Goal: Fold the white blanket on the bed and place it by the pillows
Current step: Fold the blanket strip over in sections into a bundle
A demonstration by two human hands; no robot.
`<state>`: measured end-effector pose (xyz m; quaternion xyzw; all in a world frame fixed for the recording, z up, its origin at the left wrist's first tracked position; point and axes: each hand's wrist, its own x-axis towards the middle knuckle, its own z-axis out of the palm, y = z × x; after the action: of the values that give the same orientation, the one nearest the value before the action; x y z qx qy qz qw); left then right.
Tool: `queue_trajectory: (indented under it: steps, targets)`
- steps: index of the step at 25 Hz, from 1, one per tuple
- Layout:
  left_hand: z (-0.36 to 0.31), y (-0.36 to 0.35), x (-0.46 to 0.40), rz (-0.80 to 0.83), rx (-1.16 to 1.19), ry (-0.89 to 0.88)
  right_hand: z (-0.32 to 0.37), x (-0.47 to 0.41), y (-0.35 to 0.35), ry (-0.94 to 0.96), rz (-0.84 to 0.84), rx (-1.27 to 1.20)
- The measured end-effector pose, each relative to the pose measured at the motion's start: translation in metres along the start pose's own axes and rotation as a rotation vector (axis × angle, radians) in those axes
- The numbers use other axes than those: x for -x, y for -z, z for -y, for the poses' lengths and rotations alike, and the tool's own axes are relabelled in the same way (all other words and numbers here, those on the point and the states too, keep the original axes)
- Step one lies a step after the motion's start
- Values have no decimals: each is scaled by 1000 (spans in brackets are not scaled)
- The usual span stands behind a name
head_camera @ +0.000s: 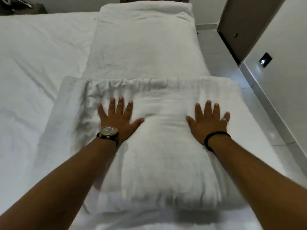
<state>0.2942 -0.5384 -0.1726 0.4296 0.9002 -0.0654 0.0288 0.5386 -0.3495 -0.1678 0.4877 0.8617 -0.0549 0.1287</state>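
The white blanket [159, 155] lies folded into a thick rectangular bundle on the bed, right in front of me. My left hand [118, 117], with a watch on the wrist, rests flat on its left part with fingers spread. My right hand [210, 121], with a ring and a black wristband, lies flat on its right part, fingers spread too. Neither hand grips the cloth. Beyond the bundle a long white pillow [144, 42] stretches away along the bed's right side; the bundle's far edge touches it.
The white bed sheet [38, 63] spreads out to the left. On the right, the bed's edge drops to a pale tiled floor [259, 103], with a wall, a dark wall socket [265, 61] and a brown door [245, 25] beyond. Dark objects [15, 5] sit at the far left corner.
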Motion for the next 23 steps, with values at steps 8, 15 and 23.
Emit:
queue_trajectory:
  steps: [8, 15, 23]
  targets:
    - [48, 33, 251, 110, -10, -352, -57, 283, -58, 335, -80, -28]
    - [116, 31, 236, 110, -92, -62, -52, 209, -35, 296, -274, 24]
    - [118, 57, 307, 117, -17, -74, -55, 295, -3, 307, -404, -183]
